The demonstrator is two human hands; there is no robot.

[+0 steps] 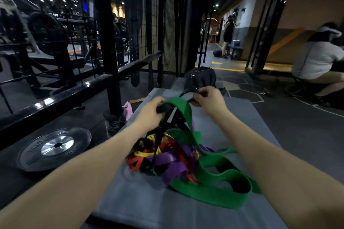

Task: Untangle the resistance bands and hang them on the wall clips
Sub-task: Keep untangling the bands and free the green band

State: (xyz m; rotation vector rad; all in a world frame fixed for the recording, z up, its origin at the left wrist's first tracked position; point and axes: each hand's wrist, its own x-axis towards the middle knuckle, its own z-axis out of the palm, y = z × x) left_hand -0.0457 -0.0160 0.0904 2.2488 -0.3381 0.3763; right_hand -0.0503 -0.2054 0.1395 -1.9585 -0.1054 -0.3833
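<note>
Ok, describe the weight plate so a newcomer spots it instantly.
Start at the grey mat holding the tangled bands. Look to its left, onto the dark floor by the black rack. The weight plate lies flat there: a black disc with a shiny metal hub.
</note>
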